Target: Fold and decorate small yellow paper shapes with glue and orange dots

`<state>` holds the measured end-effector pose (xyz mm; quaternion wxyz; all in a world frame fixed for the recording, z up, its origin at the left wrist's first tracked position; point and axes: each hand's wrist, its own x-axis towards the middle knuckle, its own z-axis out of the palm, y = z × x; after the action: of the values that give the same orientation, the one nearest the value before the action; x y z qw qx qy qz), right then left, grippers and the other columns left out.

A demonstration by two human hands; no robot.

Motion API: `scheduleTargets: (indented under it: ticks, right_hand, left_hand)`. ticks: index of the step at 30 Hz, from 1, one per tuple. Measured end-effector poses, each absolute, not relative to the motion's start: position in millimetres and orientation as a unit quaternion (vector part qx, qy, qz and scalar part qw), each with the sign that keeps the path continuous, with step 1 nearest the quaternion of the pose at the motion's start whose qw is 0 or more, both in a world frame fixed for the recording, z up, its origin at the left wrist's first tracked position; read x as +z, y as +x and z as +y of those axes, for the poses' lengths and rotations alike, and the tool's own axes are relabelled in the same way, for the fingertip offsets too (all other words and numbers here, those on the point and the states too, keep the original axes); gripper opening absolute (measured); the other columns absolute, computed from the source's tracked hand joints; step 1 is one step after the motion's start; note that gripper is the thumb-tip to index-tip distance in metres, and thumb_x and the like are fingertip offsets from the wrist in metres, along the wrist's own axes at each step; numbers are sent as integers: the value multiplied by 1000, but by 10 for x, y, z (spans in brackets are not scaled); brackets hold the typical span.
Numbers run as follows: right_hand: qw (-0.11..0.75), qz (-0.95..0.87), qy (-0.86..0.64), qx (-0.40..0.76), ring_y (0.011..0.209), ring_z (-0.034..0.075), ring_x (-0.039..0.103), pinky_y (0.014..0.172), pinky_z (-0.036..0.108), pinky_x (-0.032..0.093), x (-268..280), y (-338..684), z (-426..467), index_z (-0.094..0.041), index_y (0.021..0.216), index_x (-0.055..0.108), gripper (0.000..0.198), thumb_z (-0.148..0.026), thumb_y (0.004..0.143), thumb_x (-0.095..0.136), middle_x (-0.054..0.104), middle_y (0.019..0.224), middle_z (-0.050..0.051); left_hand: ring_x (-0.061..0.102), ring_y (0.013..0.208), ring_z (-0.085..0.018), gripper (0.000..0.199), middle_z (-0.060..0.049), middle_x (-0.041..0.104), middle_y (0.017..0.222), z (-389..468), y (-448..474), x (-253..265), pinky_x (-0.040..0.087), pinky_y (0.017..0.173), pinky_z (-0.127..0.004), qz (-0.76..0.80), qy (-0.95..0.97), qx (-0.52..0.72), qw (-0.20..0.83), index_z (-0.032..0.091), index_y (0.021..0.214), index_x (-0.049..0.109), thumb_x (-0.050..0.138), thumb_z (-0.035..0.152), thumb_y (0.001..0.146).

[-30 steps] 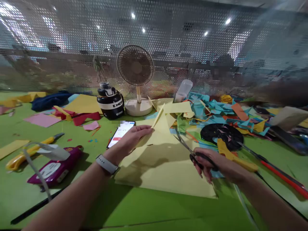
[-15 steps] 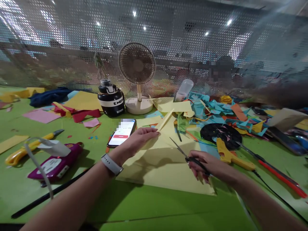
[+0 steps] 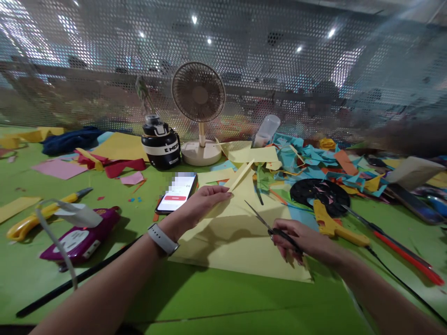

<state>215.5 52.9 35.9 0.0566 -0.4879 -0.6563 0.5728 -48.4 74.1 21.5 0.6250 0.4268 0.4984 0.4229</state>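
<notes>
Between the fingertips of my left hand (image 3: pixel 209 201) is a narrow strip of pale yellow paper (image 3: pixel 241 174), pointing up and away to the right. My right hand (image 3: pixel 293 239) is wrapped round a pair of dark-handled scissors (image 3: pixel 257 215); their blades look closed and point toward the strip without touching it. Beneath both hands lies a large pale yellow paper sheet (image 3: pixel 240 258), partly in shadow. Just left of my left hand, a phone (image 3: pixel 177 193) rests with its screen lit.
A yellow glue gun (image 3: pixel 337 228) and a black round tray (image 3: pixel 300 191) sit to the right, near a red-handled tool (image 3: pixel 407 256). Behind stand a fan (image 3: pixel 200 153) and a black bottle (image 3: pixel 161 151). Blue paper scraps (image 3: pixel 300 149) pile up; a purple power strip (image 3: pixel 82 237) lies left.
The strip in my left hand has tilted slightly and shows more of its face. The scissors have shifted a little to the left. Otherwise the hands stay nearly still.
</notes>
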Motion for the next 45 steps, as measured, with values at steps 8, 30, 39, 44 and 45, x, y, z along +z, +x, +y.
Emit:
scheduleTargets:
  ticks: [8,30,39,44,45]
  right_hand:
    - [63,-663,-491,562,45,6,40,40,16,26,339,2190,543,-18,81,50,38,-53,77,64,59,59,-3]
    - [98,-664,-468,576,48,8,47,46,20,30,160,2233,609,-16,76,53,51,-64,68,67,53,57,-3]
    - [104,-658,-478,572,44,8,45,44,20,29,106,2245,626,-17,72,52,49,-62,66,70,51,52,-4]
    - [113,-653,-482,573,43,6,42,43,19,26,171,2206,594,-17,70,50,49,-61,66,71,49,50,-5]
    - [116,-649,-485,575,42,6,41,43,19,26,185,2199,586,-17,69,50,48,-59,65,72,49,49,-5]
  left_hand:
    - [55,55,-10,24,-1,67,69,756,-509,208,39,49,-20,479,434,419,638,16,83,70,75,34,69]
    - [56,57,-10,27,-2,68,72,797,-554,145,41,50,-21,453,458,425,636,16,89,70,75,36,70]
    - [54,56,-9,21,-1,67,71,774,-544,205,39,50,-21,460,475,416,625,17,87,71,72,32,72]
    - [55,58,-9,21,0,67,71,781,-553,200,39,51,-20,455,478,416,626,17,86,71,72,33,72]
    - [55,58,-9,21,0,67,72,783,-554,200,39,51,-20,454,479,418,624,17,86,71,72,33,73]
